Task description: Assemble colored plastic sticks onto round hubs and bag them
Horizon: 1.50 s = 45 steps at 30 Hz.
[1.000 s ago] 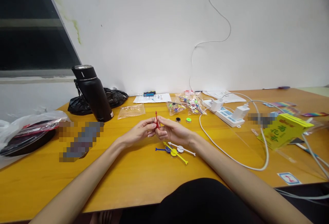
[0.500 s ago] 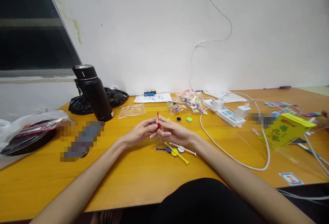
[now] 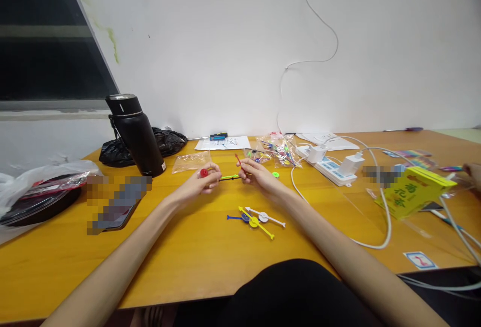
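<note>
My left hand (image 3: 199,182) pinches a small red round disc (image 3: 204,172) above the orange table (image 3: 195,247). My right hand (image 3: 257,174) is closed on a thin red pointer stick (image 3: 238,158) that juts up to the left. Between the two hands lie a green stick and a dark stick (image 3: 230,177) on the table. Nearer me rest three assembled spinners, blue, yellow and white (image 3: 255,217).
A black flask (image 3: 136,134) and black bag stand at the back left. Clear bags of coloured parts (image 3: 278,149), a loose green disc (image 3: 276,174), a white power strip with chargers (image 3: 330,164) and cables lie right. A yellow box (image 3: 413,189) sits far right, where another person's hand (image 3: 473,172) shows.
My hands have moved apart and further from me. The red piece held between them has come apart: the disc is in the left hand, the stick in the right.
</note>
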Tool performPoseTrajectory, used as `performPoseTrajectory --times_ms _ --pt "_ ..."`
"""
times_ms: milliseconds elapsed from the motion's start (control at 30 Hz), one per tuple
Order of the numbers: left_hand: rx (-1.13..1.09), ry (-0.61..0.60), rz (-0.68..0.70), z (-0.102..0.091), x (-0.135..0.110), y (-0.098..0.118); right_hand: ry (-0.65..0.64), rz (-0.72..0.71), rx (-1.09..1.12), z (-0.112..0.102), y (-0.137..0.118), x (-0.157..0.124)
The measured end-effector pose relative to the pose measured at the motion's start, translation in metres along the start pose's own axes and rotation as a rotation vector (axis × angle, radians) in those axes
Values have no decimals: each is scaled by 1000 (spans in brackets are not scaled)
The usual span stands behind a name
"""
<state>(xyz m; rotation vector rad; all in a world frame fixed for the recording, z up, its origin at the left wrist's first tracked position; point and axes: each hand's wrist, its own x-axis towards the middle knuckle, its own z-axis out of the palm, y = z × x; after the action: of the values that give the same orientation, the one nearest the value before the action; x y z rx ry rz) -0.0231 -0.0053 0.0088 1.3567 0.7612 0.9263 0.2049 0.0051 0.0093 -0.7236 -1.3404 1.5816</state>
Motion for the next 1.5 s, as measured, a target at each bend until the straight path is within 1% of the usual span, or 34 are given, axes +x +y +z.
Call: performPoseTrajectory --times_ms 67,133,200,300,467,567,633,700,867,967,1100,1133,1200,1267,1300,1400,1500 --pt "86 -12 -42 0 0 -5 40 23 -77 -2 7 3" --pt "106 -32 -72 2 -1 -7 60 19 -141 -3 12 4" --pt "97 -40 -87 5 -1 -8 74 -21 -195 -4 14 6" --pt "90 -20 -89 7 -1 -7 88 -125 -282 -6 15 7" --pt "56 45 -14 7 3 -7 89 -294 -519 -4 13 3" --pt "67 77 42 6 6 -7 58 -344 -616 2 11 -1" --pt "97 90 71 4 7 -8 47 -353 -649 3 10 -1" --pt "111 117 100 2 9 -8 70 -360 -673 2 10 -1" --pt "54 230 136 -3 12 -9 225 -369 -724 -10 6 4" --pt "45 239 148 -3 12 -8 227 -399 -775 -15 4 6" --pt "44 254 143 -2 12 -8 214 -439 -906 -20 6 6" --pt "42 285 129 -4 12 -9 217 -440 -936 -22 7 5" --pt "28 387 109 -8 14 -12 231 -431 -1000 -24 11 4" --pt "9 482 125 -12 17 -15 242 -415 -1089 -25 15 3" --pt "3 508 144 -14 18 -16 243 -410 -1142 -25 17 3" --pt "21 506 191 -15 20 -18 223 -405 -1289 -22 22 3" --pt "58 473 174 -12 20 -20 195 -388 -1377 -21 25 5"
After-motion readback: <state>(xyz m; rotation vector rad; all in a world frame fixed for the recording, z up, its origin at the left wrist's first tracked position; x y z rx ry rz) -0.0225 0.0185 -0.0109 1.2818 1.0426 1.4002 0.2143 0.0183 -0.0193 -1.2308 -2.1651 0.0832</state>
